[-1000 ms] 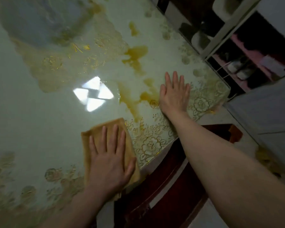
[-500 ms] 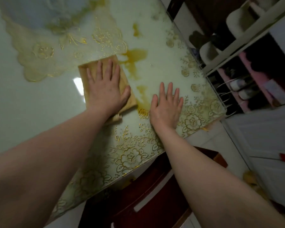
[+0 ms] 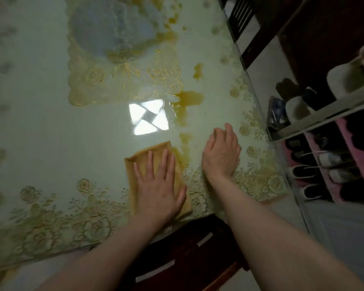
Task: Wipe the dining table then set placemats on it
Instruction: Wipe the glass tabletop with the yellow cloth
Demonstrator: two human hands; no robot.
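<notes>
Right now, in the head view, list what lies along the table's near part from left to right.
Gold floral border → tan cloth under the flat left hand → brown spill streak → right hand on the table → table's right edge → shoe rack.

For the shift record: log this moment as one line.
phase: wiping | left hand: flat on yellow cloth | right hand: resting on dining table | amber spill: remains | placemats: not set

A dark wooden chair (image 3: 189, 259) sits tucked below. To the right, a white shoe rack (image 3: 324, 114) holds slippers (image 3: 345, 80) and sneakers (image 3: 332, 158).
</notes>
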